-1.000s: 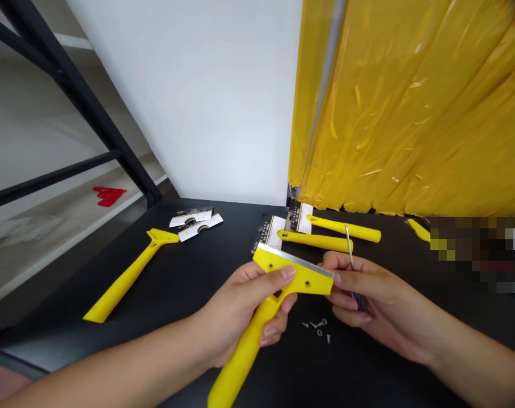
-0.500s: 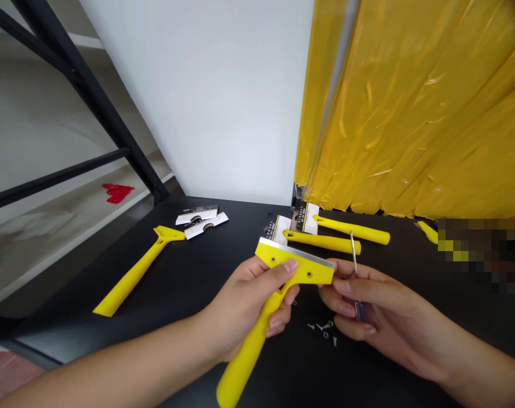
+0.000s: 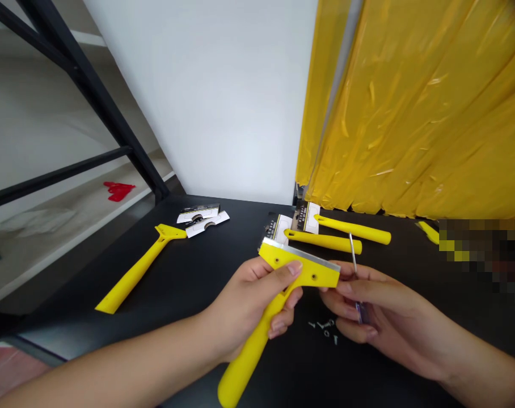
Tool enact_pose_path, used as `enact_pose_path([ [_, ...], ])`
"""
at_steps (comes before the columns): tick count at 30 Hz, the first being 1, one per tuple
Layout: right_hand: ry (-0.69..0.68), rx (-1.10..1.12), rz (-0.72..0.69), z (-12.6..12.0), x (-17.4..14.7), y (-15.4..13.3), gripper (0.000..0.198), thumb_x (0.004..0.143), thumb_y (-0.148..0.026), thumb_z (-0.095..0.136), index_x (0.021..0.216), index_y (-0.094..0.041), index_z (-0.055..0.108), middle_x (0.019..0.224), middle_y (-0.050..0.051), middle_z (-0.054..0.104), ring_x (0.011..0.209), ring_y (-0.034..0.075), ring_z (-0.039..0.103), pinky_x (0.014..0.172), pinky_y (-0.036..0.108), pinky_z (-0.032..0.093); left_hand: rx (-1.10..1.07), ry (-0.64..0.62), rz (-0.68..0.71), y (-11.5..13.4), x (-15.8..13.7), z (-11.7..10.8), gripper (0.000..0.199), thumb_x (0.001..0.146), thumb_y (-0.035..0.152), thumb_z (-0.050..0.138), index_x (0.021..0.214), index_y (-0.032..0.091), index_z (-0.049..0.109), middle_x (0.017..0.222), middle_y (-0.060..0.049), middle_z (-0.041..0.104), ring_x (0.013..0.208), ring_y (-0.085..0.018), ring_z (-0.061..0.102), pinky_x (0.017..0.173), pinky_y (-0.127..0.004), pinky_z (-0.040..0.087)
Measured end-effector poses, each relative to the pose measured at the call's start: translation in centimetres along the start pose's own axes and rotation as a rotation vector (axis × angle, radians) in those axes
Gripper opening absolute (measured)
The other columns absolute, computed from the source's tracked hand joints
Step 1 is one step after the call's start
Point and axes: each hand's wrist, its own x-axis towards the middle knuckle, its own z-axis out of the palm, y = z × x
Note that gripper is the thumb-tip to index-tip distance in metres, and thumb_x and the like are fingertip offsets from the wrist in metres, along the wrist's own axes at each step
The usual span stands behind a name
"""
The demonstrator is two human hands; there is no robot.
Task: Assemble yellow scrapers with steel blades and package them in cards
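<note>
My left hand is closed round the neck of a yellow scraper, its thumb pressed on the wide head. A metal blade strip runs along the top edge of that head, and two small holes show in its face. A small screwdriver is in my right hand, its thin shaft pointing up and its handle partly covered by the fingers. The right fingertips are at the right end of the scraper head. Several small screws and nuts lie on the black table beneath my hands.
Another yellow scraper handle lies at left by cardboard-backed cards. Two more yellow scrapers with printed cards lie behind my hands. A white panel and yellow sheeting stand at the back, black frame bars at left.
The held scraper has shifted slightly right and its head has tilted a little more. My right hand keeps the screwdriver in nearly the same place.
</note>
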Motion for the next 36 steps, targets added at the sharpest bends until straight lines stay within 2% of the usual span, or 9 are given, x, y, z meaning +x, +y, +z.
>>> enact_pose_path([
  [11,-0.008,-0.059,0.018,0.6,-0.6,-1.2,0.013,0.095,-0.031,0.086,0.103,-0.021,0.084,0.084,-0.001,0.060,0.058,0.004,0.034,0.049,0.017,0.026,0.067,-0.034,0.017,0.2,-0.2,0.0,0.040,0.104,0.047,0.076,0.080,0.016,0.067,0.066,0.002,0.057,0.044,-0.004,0.046,0.042,-0.016,0.034],
  [15,0.006,-0.162,0.086,0.6,-0.9,-2.6,0.019,0.094,-0.035,0.087,0.106,-0.020,0.085,0.079,-0.001,0.058,0.059,0.005,0.029,0.048,0.017,0.023,0.079,-0.077,-0.025,0.4,-0.3,-0.1,0.027,0.103,0.045,0.077,0.102,0.018,0.075,0.070,0.004,0.059,0.045,-0.005,0.047,0.044,-0.016,0.037],
  [20,0.072,-0.229,0.143,0.6,-1.2,-3.3,0.030,0.089,-0.041,0.091,0.110,-0.020,0.086,0.071,-0.004,0.046,0.061,0.008,0.026,0.049,0.017,0.022,0.132,-0.105,-0.050,0.6,-0.3,-0.2,0.034,0.104,0.044,0.075,0.128,0.020,0.075,0.070,0.005,0.058,0.044,-0.005,0.045,0.045,-0.017,0.037],
  [22,0.102,-0.233,0.153,0.9,-1.3,-3.5,0.033,0.085,-0.045,0.093,0.107,-0.021,0.085,0.072,-0.004,0.045,0.060,0.008,0.025,0.048,0.019,0.021,0.179,-0.103,-0.047,0.7,-0.3,-0.2,0.034,0.104,0.045,0.075,0.126,0.019,0.076,0.070,0.005,0.058,0.044,-0.005,0.045,0.045,-0.018,0.036],
  [27,0.134,-0.295,0.194,1.4,-1.8,-3.9,0.034,0.084,-0.052,0.090,0.091,-0.021,0.078,0.071,-0.003,0.046,0.057,0.008,0.025,0.046,0.021,0.017,0.359,-0.122,-0.033,1.2,-0.6,-0.3,0.039,0.103,0.052,0.075,0.094,0.014,0.077,0.069,0.003,0.056,0.049,-0.006,0.045,0.047,-0.020,0.034],
  [30,0.170,-0.383,0.225,1.4,-1.9,-4.0,0.037,0.086,-0.055,0.090,0.089,-0.021,0.075,0.071,-0.005,0.045,0.056,0.007,0.025,0.046,0.022,0.017,0.432,-0.129,-0.020,1.5,-1.0,0.1,0.034,0.102,0.048,0.077,0.106,0.015,0.081,0.066,0.006,0.053,0.053,-0.007,0.041,0.051,-0.021,0.032],
  [32,0.186,-0.512,0.220,1.4,-2.0,-4.1,0.042,0.088,-0.062,0.087,0.095,-0.021,0.078,0.068,-0.006,0.041,0.056,0.008,0.024,0.047,0.022,0.017,0.500,-0.144,0.043,1.6,-1.3,0.4,0.029,0.104,0.042,0.077,0.118,0.018,0.084,0.069,0.005,0.058,0.061,-0.010,0.047,0.060,-0.022,0.040],
  [34,0.149,-0.690,0.171,1.5,-2.0,-4.1,0.048,0.091,-0.069,0.082,0.101,-0.022,0.082,0.067,-0.005,0.044,0.058,0.009,0.030,0.050,0.023,0.023,0.609,-0.179,0.131,1.5,-1.5,0.5,0.026,0.108,0.038,0.071,0.123,0.022,0.085,0.078,0.002,0.067,0.069,-0.012,0.054,0.069,-0.024,0.046],
  [36,0.062,-0.842,0.099,1.7,-2.1,-4.1,0.047,0.097,-0.069,0.076,0.106,-0.024,0.086,0.077,0.000,0.061,0.070,0.013,0.047,0.062,0.025,0.039,0.743,-0.231,0.225,1.5,-1.7,0.5,0.028,0.110,0.036,0.066,0.124,0.022,0.085,0.084,0.000,0.074,0.070,-0.013,0.057,0.070,-0.024,0.047],
])
